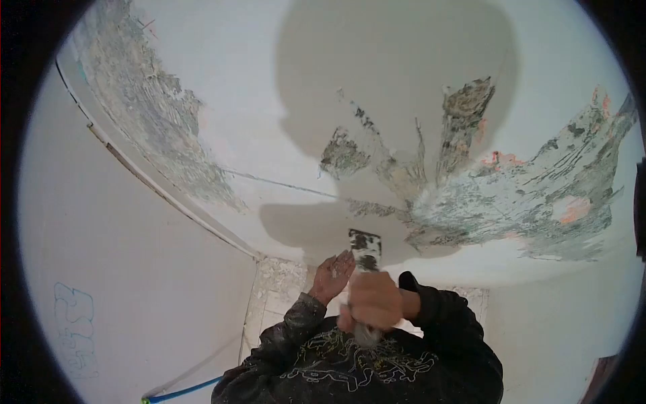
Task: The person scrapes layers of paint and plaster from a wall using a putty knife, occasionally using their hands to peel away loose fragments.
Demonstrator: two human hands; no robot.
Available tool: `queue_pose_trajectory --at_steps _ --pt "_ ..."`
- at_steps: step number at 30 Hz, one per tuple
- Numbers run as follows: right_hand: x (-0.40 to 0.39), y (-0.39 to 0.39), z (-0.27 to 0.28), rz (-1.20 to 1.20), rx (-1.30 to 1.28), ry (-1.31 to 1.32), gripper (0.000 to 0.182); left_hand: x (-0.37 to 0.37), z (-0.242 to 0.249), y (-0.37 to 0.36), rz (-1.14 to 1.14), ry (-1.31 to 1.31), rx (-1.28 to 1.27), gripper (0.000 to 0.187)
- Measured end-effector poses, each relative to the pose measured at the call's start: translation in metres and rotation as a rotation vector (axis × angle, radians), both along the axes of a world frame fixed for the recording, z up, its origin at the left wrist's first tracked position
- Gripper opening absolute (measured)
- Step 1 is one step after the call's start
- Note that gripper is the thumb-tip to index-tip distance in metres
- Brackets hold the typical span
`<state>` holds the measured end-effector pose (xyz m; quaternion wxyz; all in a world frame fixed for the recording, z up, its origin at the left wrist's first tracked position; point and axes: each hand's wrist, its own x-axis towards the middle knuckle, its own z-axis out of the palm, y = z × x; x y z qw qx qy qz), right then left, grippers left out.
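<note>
My right hand is wrapped around a putty knife, its handle end showing below the fist. The blade points up toward the wall and carries dark and white smears. Just left of the blade is my left hand, fingers stretched out and dusty, with nothing gripped in it. Beyond the blade rises the white wall, where paint has come off in grey, rough patches.
Another long scraped patch runs along the upper left. Chips of paint lie on the tiled floor. A side wall with a blue drawn outline stands at left, near a blue stick. My shadow covers part of the wall.
</note>
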<state>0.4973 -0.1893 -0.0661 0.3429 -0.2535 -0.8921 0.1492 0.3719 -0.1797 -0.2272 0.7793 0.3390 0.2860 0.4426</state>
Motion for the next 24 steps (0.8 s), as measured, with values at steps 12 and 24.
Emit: queue_pose_trajectory --at_steps 12,24 --pt "0.002 0.021 0.017 -0.086 0.009 0.169 0.019 0.002 -0.062 -0.001 -0.077 -0.329 -0.197 0.041" --pt "0.002 -0.028 0.069 -0.119 0.385 0.525 0.011 0.019 -0.056 -0.009 0.028 -0.746 -0.715 0.038"
